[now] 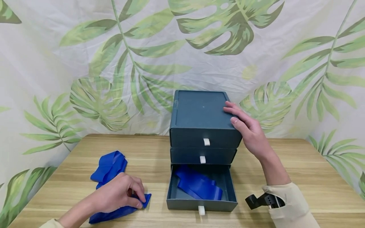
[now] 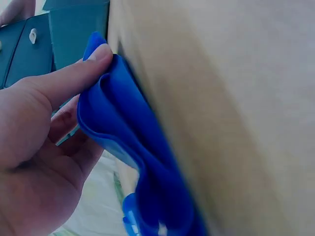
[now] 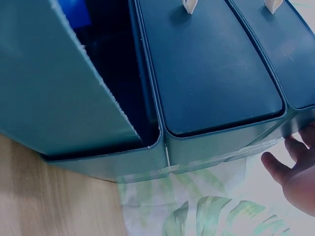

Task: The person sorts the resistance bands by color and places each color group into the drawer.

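Note:
My left hand [image 1: 117, 193] pinches the end of a wide, smooth blue band [image 1: 112, 213] between thumb and fingertips, at the left on the table. In the left wrist view the band [image 2: 135, 123] hangs in loose folds beside the thumb. Beyond the hand lies a crumpled heap of blue band [image 1: 109, 164]. My right hand [image 1: 251, 133] rests on the top right edge of a dark teal drawer cabinet [image 1: 202, 110], its fingers spread. The cabinet's bottom drawer [image 1: 188, 204] is pulled out, with another folded blue band [image 1: 199, 185] inside.
The upper drawer [image 1: 188, 137] and middle drawer [image 1: 185, 155] are closed, each with a white pull tab. A wooden table [image 1: 142, 152] carries everything. Behind it hangs a leaf-patterned cloth [image 1: 154, 57]. A black camera mount [image 1: 263, 200] sits on the right wrist.

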`<state>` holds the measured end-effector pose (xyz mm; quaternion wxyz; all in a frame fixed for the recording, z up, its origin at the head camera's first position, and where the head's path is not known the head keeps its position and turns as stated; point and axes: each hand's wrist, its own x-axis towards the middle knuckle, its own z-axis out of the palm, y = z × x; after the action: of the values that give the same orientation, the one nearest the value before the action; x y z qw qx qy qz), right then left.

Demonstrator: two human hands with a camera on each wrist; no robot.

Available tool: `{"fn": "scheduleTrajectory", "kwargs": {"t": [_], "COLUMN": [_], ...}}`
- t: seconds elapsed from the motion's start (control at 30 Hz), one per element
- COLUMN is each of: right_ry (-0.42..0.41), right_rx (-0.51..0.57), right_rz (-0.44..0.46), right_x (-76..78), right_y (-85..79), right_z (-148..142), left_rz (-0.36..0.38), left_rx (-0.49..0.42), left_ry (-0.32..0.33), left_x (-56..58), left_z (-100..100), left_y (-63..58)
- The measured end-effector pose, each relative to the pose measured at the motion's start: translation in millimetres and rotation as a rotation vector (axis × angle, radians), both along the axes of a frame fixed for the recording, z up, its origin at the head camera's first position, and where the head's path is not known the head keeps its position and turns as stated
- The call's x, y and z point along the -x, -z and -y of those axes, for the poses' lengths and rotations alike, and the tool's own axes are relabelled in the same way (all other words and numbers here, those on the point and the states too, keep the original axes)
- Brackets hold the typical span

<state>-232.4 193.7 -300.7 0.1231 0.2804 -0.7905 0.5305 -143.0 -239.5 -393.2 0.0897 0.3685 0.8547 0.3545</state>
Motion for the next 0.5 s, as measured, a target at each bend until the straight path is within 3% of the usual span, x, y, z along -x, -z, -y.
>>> {"fn": "scheduleTrajectory", "kwargs": {"t": [0.1, 0.27, 0.37, 0.5], "right_ry": [0.001, 0.0, 0.002, 0.008], "right_rx": [-0.003, -0.004, -0.003, -0.005], "right_rz": [-0.004, -0.005, -0.003, -0.002], "right_x": [0.0, -0.1, -0.4, -1.0], "right_y": [0.1, 0.2, 0.1, -0.5], "right_z": [0, 0, 0, 0], "left_rz": [-0.085, -0.249, -0.367, -0.497], "left_rx": [-0.018, -0.049, -0.11, -0.24], "left_ry": [-0.023, -0.127, -0.194, -0.234], "left_x": [0.8, -0.8, -2.0, -3.0], "left_z": [-1, -8, -17, -33], "left_y": [-7.6, -26.6, -38.9, -54.6]}}
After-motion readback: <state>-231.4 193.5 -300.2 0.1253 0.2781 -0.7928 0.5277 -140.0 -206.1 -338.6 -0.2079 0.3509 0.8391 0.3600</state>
